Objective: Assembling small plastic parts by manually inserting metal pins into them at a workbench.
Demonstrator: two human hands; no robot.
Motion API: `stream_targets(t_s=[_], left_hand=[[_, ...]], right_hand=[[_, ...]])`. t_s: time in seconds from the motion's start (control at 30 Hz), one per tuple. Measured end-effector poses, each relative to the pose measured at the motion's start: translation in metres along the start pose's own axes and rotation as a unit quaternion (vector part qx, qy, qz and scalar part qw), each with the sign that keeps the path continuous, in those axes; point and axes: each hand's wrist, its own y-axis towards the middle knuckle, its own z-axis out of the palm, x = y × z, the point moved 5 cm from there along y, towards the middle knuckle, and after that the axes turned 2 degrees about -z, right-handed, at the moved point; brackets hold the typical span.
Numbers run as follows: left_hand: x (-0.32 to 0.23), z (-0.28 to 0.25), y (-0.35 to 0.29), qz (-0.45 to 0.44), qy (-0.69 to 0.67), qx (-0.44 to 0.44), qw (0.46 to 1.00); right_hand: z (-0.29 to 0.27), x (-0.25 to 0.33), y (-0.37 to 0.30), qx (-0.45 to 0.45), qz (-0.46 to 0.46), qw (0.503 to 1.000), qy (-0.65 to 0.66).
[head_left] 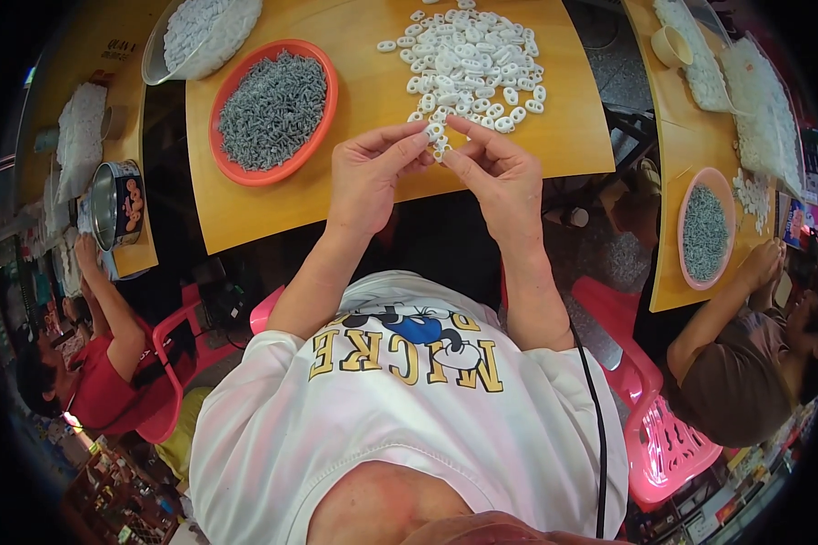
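Observation:
My left hand [370, 173] and my right hand [503, 177] meet over the front part of the yellow table, thumbs and forefingers pinched together. Between their fingertips are small white plastic pieces with holes [435, 133]; how they fit together is too small to make out. Just beyond my fingers spreads a heap of white oval two-holed plastic pieces [468, 59]. Left of my left hand stands an orange-red basin [330, 113], filled with small grey screw-like pieces [273, 109].
A clear tub of white pieces [207, 36] stands at the far left. On the left, a person in red [109, 372] sits by a round tin [116, 204]. A person in brown [732, 372] works on the right near a pink basin [707, 227]. A pink chair [668, 445] stands between.

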Motion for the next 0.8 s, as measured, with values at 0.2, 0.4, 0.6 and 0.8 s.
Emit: stream_targets(t_s=[0.2, 0.4, 0.6, 0.8], left_hand=[[0.0009, -0.0004, 0.0007, 0.003, 0.006, 0.008, 1.0], [0.0043, -0.0025, 0.0009, -0.045, -0.041, 0.009, 0.998], [0.0047, -0.0004, -0.0007, -0.045, -0.039, 0.013, 0.998], [0.0038, 0.0006, -0.0017, -0.02, -0.021, 0.011, 1.0]], right_hand=[[-0.0007, 0.0003, -0.0003, -0.005, -0.004, 1.0, -0.029], [0.0006, 0.0015, 0.0004, -0.005, 0.001, 1.0, 0.002], [-0.0005, 0.0, 0.0001, -0.008, 0.004, 1.0, -0.006], [-0.0017, -0.0017, 0.0004, -0.004, 0.002, 1.0, -0.007]])
